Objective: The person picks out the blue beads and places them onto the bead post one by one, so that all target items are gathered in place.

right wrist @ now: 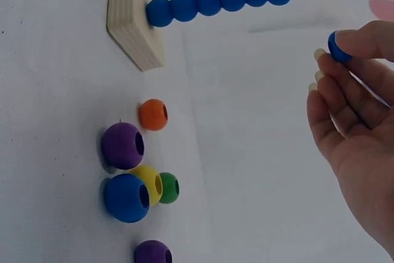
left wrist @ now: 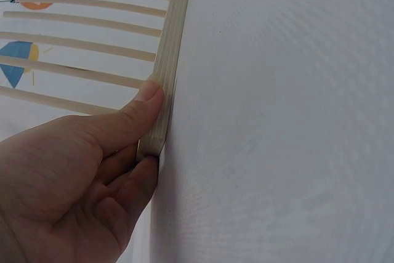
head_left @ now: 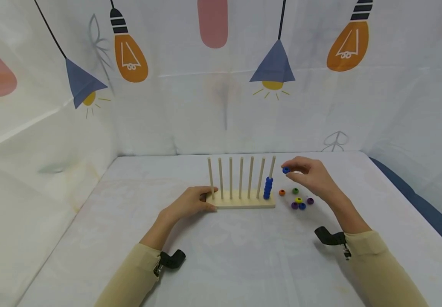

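Note:
My left hand (head_left: 192,201) grips the left end of a pale wooden base (head_left: 244,204), thumb along the near edge in the left wrist view. Several upright pegs (head_left: 230,177) stand on that base. Blue beads (right wrist: 208,1) are stacked on the rightmost peg, its top part bare. Between thumb and fingertips, my right hand (head_left: 313,177) pinches a single blue bead (right wrist: 337,47). It is held in the air just right of the rightmost peg's upper end, apart from it. The other pegs carry no beads.
On the white table right of the base lie loose beads: orange (head_left: 282,192), green (head_left: 295,191), yellow (head_left: 298,200), blue (head_left: 302,206) and two purple, one (head_left: 310,201) farthest right. A patterned white curtain (head_left: 221,106) hangs behind the table.

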{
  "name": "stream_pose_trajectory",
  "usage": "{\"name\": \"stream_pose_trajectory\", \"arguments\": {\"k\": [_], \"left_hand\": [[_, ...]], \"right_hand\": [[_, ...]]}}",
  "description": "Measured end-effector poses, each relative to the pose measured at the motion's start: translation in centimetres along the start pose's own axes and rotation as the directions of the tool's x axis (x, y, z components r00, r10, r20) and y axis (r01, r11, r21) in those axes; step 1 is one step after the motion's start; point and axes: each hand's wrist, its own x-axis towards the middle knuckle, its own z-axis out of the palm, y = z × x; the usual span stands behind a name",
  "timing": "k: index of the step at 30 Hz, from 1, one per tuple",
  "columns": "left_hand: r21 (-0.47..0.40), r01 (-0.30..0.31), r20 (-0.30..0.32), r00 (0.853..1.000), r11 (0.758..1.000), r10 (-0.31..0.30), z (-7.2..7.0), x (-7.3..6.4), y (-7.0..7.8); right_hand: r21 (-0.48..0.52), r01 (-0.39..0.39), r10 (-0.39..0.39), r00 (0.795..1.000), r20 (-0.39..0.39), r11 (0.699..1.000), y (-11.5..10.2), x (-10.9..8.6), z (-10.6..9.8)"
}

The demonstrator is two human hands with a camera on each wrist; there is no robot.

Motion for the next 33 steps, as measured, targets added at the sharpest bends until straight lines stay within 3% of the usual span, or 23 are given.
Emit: {"name": "stream_pose_trajectory", "arguments": {"k": [5, 14, 33], "left_hand": [[0.003, -0.01, 0.002, 1.0, 1.0, 0.01, 0.1, 0.2, 0.0], [-0.02, 0.002, 0.002, 1.0, 1.0, -0.002, 0.0, 0.2, 0.0], [0.016, 0.001, 0.008, 1.0, 1.0, -0.001, 0.0, 0.3, -0.1]], "right_hand": [[-0.003, 0.01, -0.011, 0.999, -0.038, 1.0, -0.8, 0.2, -0.3], [0.073, 0.035, -0.02, 0.981, -0.193, 0.997, -2.6, 0.4, -0.4], [0.132, 0.1, -0.067, 0.97, -0.234, 0.986, -4.6, 1.2, -0.2]]}}
